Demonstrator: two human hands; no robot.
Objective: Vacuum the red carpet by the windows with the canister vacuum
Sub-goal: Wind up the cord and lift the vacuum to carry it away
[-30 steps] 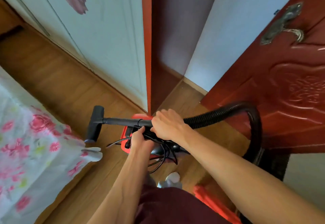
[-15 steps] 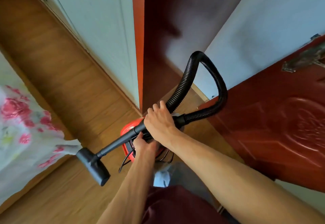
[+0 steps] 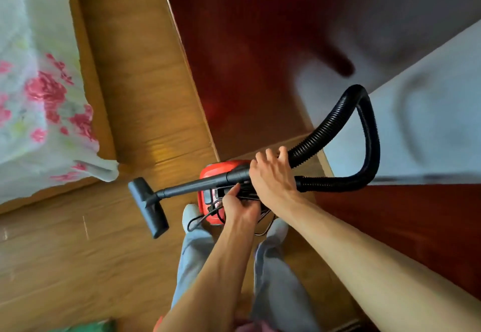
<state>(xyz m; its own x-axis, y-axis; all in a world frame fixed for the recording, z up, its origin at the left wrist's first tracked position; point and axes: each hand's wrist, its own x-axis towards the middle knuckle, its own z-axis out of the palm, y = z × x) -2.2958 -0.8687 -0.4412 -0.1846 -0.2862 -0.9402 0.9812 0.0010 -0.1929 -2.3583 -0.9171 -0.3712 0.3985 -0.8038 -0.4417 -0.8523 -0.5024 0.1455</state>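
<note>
The canister vacuum (image 3: 211, 173) is at the centre of the frame, directly in front of the person's legs. Its body is red with a black top section. Whether it rests on the floor or is carried clear of it cannot be told.

- Right hand (image 3: 270, 175): closed over the upper end of the black wand (image 3: 197, 184), where the wand meets the ribbed hose (image 3: 325, 130). The fingers wrap over the top.
- Left hand (image 3: 239, 206): set on the black top of the canister, below and just left of the right hand. The thumb points up toward the wand; the other fingers curl in around the top of the canister and are mostly hidden.
- Wand: runs from the right hand down toward the left of the frame, ending in the black floor nozzle (image 3: 149, 208).
- Hose: rises from the right hand toward the upper right, loops over and returns to the hand from the right.
- Cord (image 3: 201, 217): black loops hang below the canister on both sides.

A wooden floor (image 3: 130, 71) fills the left and centre. A flowered bedcover (image 3: 39, 97) occupies the upper left. A dark red door (image 3: 403, 227) lies at the lower right, with a pale wall (image 3: 429, 123) above it. Grey trousers (image 3: 192, 253) and two socked feet show beneath the arms. The surroundings are blurred.
</note>
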